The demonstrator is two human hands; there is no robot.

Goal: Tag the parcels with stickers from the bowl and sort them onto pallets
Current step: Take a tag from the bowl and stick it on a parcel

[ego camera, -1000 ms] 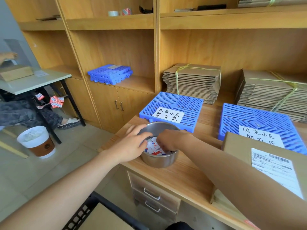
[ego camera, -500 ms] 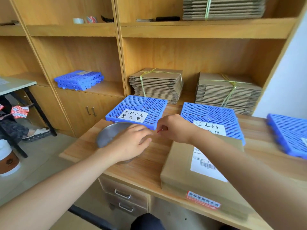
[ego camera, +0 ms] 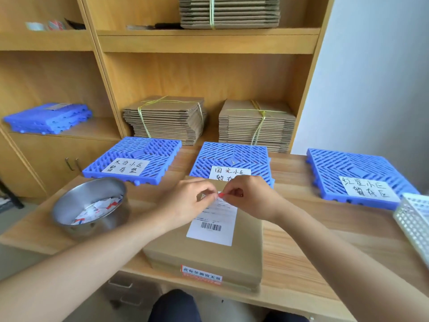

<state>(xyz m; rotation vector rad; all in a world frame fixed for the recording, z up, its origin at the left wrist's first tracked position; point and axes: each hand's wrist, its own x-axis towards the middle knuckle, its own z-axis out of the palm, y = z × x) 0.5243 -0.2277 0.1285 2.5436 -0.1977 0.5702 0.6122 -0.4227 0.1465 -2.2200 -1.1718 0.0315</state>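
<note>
Head view. Wooden tabletop (ego camera: 301,240) against wooden shelves (ego camera: 209,43) stacked with tied cardboard bundles (ego camera: 167,117). Along the far side, in a row: left pallet (ego camera: 137,147), middle pallet (ego camera: 232,154), right pallet (ego camera: 348,163), all blue, each with a handwritten label. Brown parcel (ego camera: 209,256) lies flat at the near edge, just in front of the middle pallet. Steel bowl (ego camera: 97,228) sits left of it, with loose stickers (ego camera: 92,210) inside. Left hand (ego camera: 188,203) and right hand (ego camera: 250,198) meet above the parcel's shipping label (ego camera: 213,221), both pinching one small red-and-white sticker (ego camera: 221,194). White perforated basket (ego camera: 415,217) at the right edge.

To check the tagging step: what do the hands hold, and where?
Both hands pinch one small sticker above the parcel: left hand at its pale end, right hand at its red end.
</note>
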